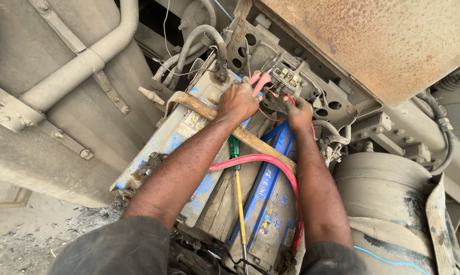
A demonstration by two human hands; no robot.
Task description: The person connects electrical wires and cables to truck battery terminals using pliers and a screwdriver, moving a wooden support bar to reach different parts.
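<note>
The left hand [237, 102] is clenched round red-handled pliers [259, 81], whose long axis runs up and to the right, nose aimed at the grey terminal block [288, 76] just beyond. The right hand [298, 113] sits just beside it, nearer the red cable [270, 162], fingers curled in among thin wires; what it grips I cannot tell. A yellow-shafted, green-handled screwdriver [237, 198] lies lengthwise between the dusty blue batteries [268, 203], handle uppermost

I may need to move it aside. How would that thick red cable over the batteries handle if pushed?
The red cable holds a smooth arc, so it probably bends stiffly and springs back. Its far end runs toward the right hand, so it likely shifts only slightly. Dusty sheathing probably gives fair grip.
</note>
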